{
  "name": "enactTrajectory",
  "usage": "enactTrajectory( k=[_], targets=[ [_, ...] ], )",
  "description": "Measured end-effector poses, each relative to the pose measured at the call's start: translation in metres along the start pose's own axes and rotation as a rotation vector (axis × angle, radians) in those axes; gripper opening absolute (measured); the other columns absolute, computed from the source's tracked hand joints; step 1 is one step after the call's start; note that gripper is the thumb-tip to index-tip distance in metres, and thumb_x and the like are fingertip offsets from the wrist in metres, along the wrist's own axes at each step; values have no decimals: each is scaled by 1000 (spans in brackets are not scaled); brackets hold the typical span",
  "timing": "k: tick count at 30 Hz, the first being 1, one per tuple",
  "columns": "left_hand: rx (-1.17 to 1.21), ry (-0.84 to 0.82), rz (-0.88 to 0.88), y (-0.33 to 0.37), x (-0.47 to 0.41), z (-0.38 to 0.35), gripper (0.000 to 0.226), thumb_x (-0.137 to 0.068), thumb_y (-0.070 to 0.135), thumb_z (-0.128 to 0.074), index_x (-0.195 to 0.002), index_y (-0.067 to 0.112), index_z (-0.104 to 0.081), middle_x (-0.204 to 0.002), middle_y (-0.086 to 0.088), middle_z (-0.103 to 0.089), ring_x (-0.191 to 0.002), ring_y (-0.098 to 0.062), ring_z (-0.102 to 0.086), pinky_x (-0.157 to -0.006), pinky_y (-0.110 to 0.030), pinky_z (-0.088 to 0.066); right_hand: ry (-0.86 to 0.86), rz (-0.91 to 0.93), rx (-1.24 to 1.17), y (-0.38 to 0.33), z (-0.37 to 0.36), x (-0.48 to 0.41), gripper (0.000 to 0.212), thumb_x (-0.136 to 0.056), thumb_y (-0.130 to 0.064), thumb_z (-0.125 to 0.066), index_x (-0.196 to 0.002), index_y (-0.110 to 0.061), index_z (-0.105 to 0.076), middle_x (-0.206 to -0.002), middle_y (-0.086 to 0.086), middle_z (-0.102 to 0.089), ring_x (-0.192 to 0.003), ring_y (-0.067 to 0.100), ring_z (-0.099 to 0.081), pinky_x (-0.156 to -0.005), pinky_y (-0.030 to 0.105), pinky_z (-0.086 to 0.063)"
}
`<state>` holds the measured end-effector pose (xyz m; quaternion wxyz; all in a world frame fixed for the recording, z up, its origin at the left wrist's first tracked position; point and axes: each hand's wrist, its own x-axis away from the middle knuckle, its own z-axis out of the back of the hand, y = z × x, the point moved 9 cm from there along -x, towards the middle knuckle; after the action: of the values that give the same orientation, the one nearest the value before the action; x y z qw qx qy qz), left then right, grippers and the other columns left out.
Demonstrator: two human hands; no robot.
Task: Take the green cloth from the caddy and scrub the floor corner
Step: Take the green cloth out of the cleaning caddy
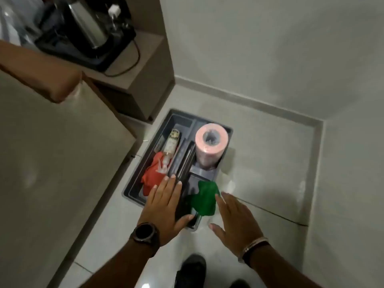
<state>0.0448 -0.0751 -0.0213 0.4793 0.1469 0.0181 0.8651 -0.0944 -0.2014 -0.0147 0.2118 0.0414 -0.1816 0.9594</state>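
Note:
A crumpled green cloth [204, 199] lies in the near right compartment of a dark grey caddy [226, 129] that stands on the pale tiled floor. My left hand [164, 204], with a dark watch on its wrist, hovers flat over the caddy's near middle, fingers spread, just left of the cloth. Just right of the cloth, my right hand [234, 219], a bracelet on its wrist, is also flat and spread, fingertips close to the cloth's edge. Neither hand holds anything. The floor corner [318, 123] lies beyond the caddy to the right.
The caddy also holds a red cloth [152, 173], a spray bottle [171, 146] and a pink paper roll [211, 142]. A bed edge [62, 163] fills the left. A low cabinet [143, 80] carries a kettle. My dark shoes [192, 269] show at the bottom.

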Motion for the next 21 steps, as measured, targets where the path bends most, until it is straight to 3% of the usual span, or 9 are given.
enactTrajectory(
  k=[3, 7, 9, 13, 14, 16, 18, 21],
  targets=[
    [-2, -12, 10, -18, -12, -48, 98, -88, 81, -32, -157, 11, -29, -166, -19, -23, -152, -35, -22, -117, -57, -18, 21, -166, -294, 19, -41, -33, 92, -76, -61, -63, -146, -16, -24, -147, 8, -39, -132, 24, -41, -104, 39, -43],
    [-28, -41, 16, -26, -18, -83, 101, -88, 83, -31, -159, 12, -26, -167, -21, -16, -153, -38, -20, -120, -59, -21, 70, -426, -732, 31, -81, -61, 89, -71, -54, -73, -141, -29, -24, -129, -5, -49, -112, 13, -54, -89, 34, -54],
    [-38, -49, 12, -25, -18, -85, 100, -89, 82, -31, -159, 11, -26, -166, -23, -18, -152, -40, -22, -119, -60, -24, 106, -580, -810, 32, -98, -61, 97, -72, -47, -76, -146, -28, -16, -135, -1, -48, -116, 19, -54, -91, 40, -54],
    [-34, -45, 12, -23, -18, -82, 98, -90, 79, -36, -158, 9, -29, -164, -25, -22, -149, -42, -29, -118, -60, -26, 169, -932, -948, 21, -115, -47, 106, -80, -25, -73, -151, -23, 6, -159, 11, -14, -141, 31, -28, -110, 46, -34],
    [-33, -47, 8, -23, -18, -82, 98, -89, 79, -38, -158, 9, -29, -164, -25, -23, -148, -41, -29, -118, -59, -25, 187, -900, -919, 13, -107, -49, 103, -84, -20, -69, -151, -21, 9, -161, 10, -5, -144, 29, -20, -112, 41, -28],
    [-28, -45, 7, -23, -18, -82, 98, -89, 80, -39, -157, 10, -30, -164, -25, -23, -148, -40, -30, -117, -57, -24, 251, -638, -622, -3, -76, -59, 93, -87, -18, -64, -152, -18, 2, -161, 10, 1, -146, 25, -9, -113, 38, -22],
    [-29, -43, -1, -22, -18, -81, 97, -90, 80, -37, -156, 10, -32, -163, -25, -26, -148, -40, -31, -116, -57, -25, 255, -233, -288, -24, -50, -68, 73, -88, -26, -59, -149, -16, -20, -159, 13, -15, -146, 27, -10, -115, 49, -24],
    [-32, -22, -18, -20, -18, -79, 95, -92, 79, -32, -155, 8, -34, -162, -26, -28, -147, -40, -32, -116, -57, -26, -22, 403, 11, -36, -54, -62, 58, -83, -37, -50, -137, -16, -46, -148, 10, -39, -142, 29, -25, -111, 55, -24]
  ],
)
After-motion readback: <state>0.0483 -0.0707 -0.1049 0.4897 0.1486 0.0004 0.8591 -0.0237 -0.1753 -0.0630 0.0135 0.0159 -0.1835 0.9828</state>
